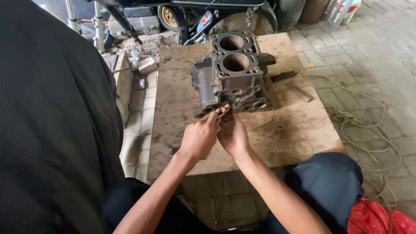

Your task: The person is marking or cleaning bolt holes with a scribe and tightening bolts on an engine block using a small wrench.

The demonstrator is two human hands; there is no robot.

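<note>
Engine block: a grey, grimy cast-metal two-cylinder engine block (pixel 232 73) stands on a worn brown wooden board (pixel 286 130), its two round bores facing up, one behind the other. It sits toward the far middle of the board.

Small part: a thin, pale metal piece (pixel 228 108), like a slim pin or wire, lies at the near lower edge of the engine block, just in front of its bottom flange. What exactly it is cannot be told.

Left hand: the left hand (pixel 198 138) reaches up to the near edge of the engine block, fingers curled in and pinched together at the tips on the thin metal piece.

Right hand: the right hand (pixel 232 133) is pressed against the left one, just before the engine block, its fingertips closed round the same thin piece; how firmly it grips cannot be told.

Board: it rests on a grey paved brick floor (pixel 372 56) and carries the engine block.

Right of the block: a short dark flat bar (pixel 284 76) lies just beside it on the board, and a narrow wooden strip (pixel 299 92) nearer.

Farther right: a loose pale rope (pixel 364 125) trails over the bricks.

Behind the block: a dark motorcycle frame with a yellow-rimmed wheel (pixel 168 16).

Nearest the camera: dark-clad knees, and red cloth (pixel 375 219) at the lower right.
</note>
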